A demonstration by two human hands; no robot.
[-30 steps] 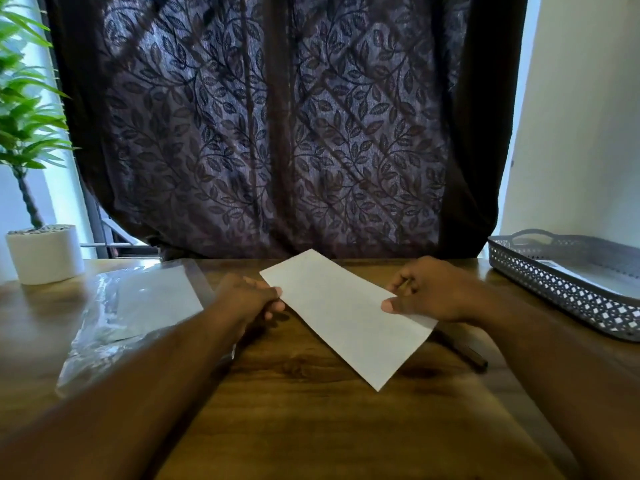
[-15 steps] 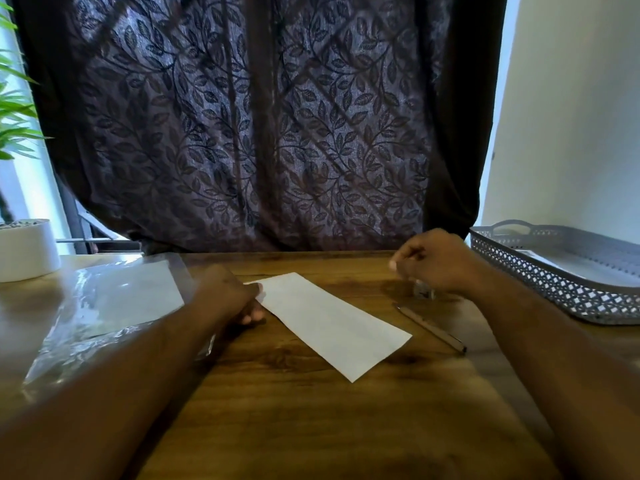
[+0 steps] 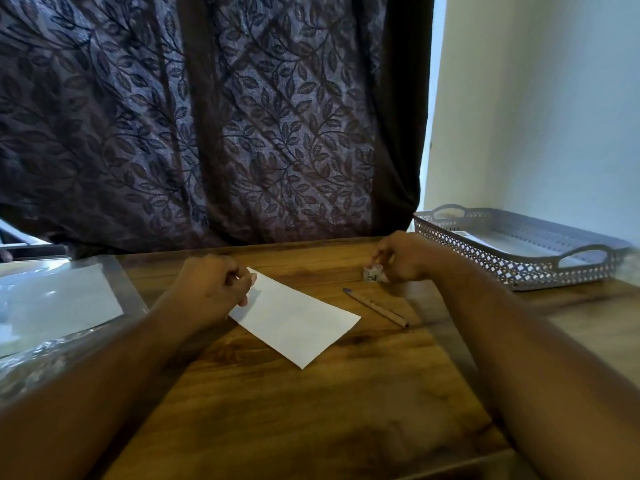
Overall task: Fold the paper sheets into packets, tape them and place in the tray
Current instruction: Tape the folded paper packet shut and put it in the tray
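A folded white paper sheet (image 3: 298,320) lies flat and slanted on the wooden table (image 3: 311,410). My left hand (image 3: 211,289) rests on its upper left corner, fingers curled over the edge. My right hand (image 3: 405,256) is farther right, fingers closed around a small clear tape roll (image 3: 372,273) standing on the table. The grey perforated tray (image 3: 519,268) sits at the right with white paper lying inside it.
A wooden pencil (image 3: 377,308) lies between the paper and my right forearm. A clear plastic sleeve with paper sheets (image 3: 59,303) lies at the left. A dark leaf-patterned curtain (image 3: 207,116) hangs behind the table's far edge.
The paper went from held up in both hands to lying flat on the table. My right hand let go of it and moved right to the tape roll. The view shifted right.
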